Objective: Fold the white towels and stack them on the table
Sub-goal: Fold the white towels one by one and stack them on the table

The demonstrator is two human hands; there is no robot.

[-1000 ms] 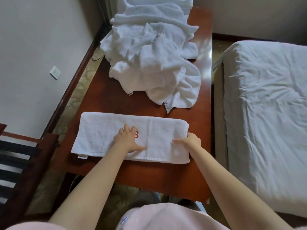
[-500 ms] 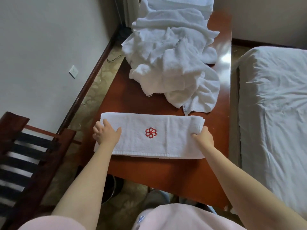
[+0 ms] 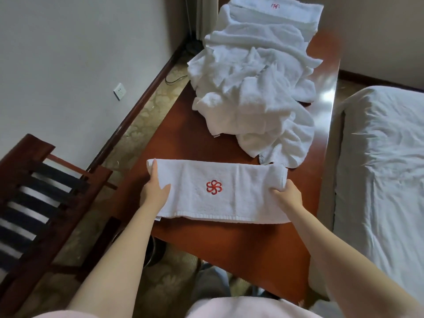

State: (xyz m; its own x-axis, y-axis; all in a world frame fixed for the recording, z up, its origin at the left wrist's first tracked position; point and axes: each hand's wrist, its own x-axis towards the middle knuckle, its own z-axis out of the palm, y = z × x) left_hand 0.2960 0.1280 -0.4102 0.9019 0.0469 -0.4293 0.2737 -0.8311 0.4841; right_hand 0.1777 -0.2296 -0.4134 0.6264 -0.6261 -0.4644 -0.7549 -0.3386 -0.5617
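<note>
I hold the folded towel (image 3: 218, 198) by both short ends. My left hand (image 3: 156, 191) grips the left end, thumb on top and one finger stretched along the edge. My right hand (image 3: 286, 193) pinches the rolled right end, with the thumb over the fold. The towel lies crosswise near the table's (image 3: 229, 249) near edge, its left end at the table's left edge.

Just beyond it, a loose heap of white towels (image 3: 252, 99) fills the middle of the table, and its lowest corner nearly touches my towel's far right corner. At the far end lies another flat towel (image 3: 275, 12). A bed (image 3: 385, 157) with a creased white sheet stands close along the table's right edge. A dark wooden slatted frame (image 3: 46, 191) stands to the left on patterned flooring. A white socket (image 3: 119, 91) sits low on the wall, and a black cable (image 3: 174, 78) trails by the skirting.

My towel is a long terry strip with a hemmed band along its near edge and a red embroidered flower (image 3: 213, 187) at its centre. The table is glossy reddish-brown wood.
</note>
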